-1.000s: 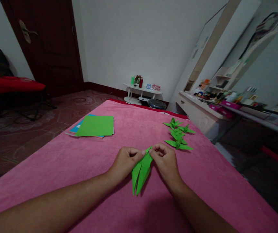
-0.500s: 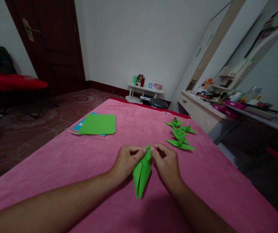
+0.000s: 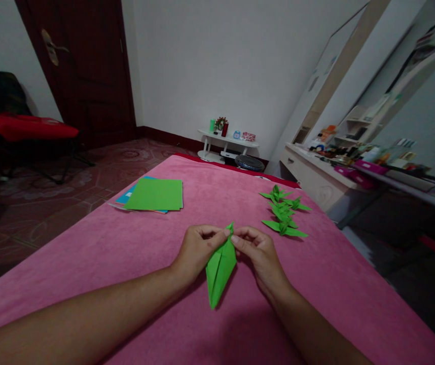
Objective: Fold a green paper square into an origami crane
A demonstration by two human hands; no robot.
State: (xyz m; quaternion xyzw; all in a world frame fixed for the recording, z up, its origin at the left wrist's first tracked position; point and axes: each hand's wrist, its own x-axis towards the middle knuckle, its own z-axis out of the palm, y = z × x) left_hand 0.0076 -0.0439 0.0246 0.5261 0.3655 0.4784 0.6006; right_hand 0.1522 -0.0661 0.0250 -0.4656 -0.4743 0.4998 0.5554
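Observation:
A green folded origami paper (image 3: 220, 271) hangs between my hands, its long pointed end toward me and a thin tip at the top. My left hand (image 3: 199, 249) pinches it near the top from the left, thumb on the front. From the other side, my right hand (image 3: 257, 251) pinches the same narrow upper part between thumb and fingers. The fingers behind the paper are partly hidden. Beyond my right hand lie several finished green folded paper pieces (image 3: 284, 228) with pointed wings.
A stack of square paper (image 3: 156, 194), green on top with blue beneath, lies at the left on the pink cloth (image 3: 134, 243). Past the far edge stands a small white shelf (image 3: 228, 139). A dresser (image 3: 316, 170) crowded with small items is at the right, a red-covered chair (image 3: 23, 126) at the left.
The paper's two lower points, apart before, now lie together as one. My right thumb has moved slightly down and left, and the thin top tip now shows above my fingers.

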